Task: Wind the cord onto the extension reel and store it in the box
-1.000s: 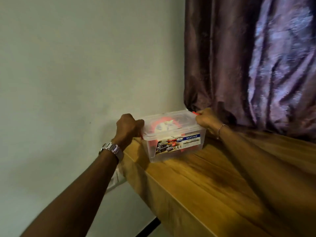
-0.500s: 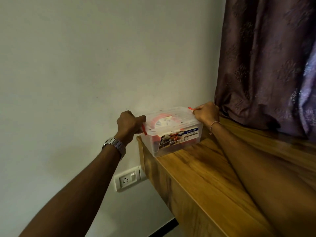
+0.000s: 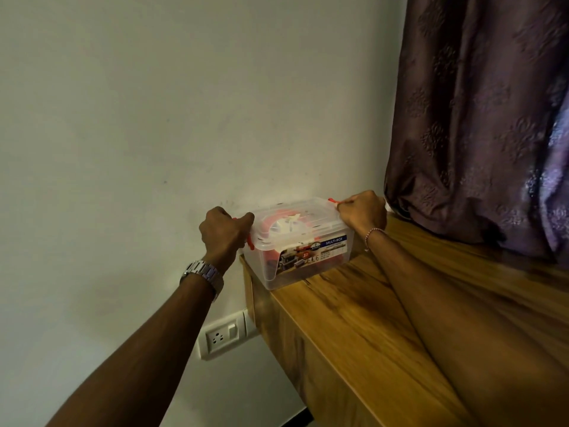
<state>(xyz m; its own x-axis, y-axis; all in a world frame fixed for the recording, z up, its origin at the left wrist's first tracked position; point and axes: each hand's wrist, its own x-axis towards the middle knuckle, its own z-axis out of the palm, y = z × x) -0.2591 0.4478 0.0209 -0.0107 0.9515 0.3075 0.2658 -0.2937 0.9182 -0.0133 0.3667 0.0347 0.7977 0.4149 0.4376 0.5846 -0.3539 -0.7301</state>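
Two hands hold the clear plastic storage box (image 3: 303, 245) by its ends, the left hand (image 3: 223, 234) curled over the red latch (image 3: 251, 243) and the right hand (image 3: 361, 214) gripping the opposite latch, probably to press the lid (image 3: 295, 218) closed evenly. The box stands on the far corner of the wooden bench (image 3: 369, 318), against the wall, just beside the curtain (image 3: 477, 118). The red extension reel (image 3: 278, 224) shows through the lid, so storage looks nearly finished.
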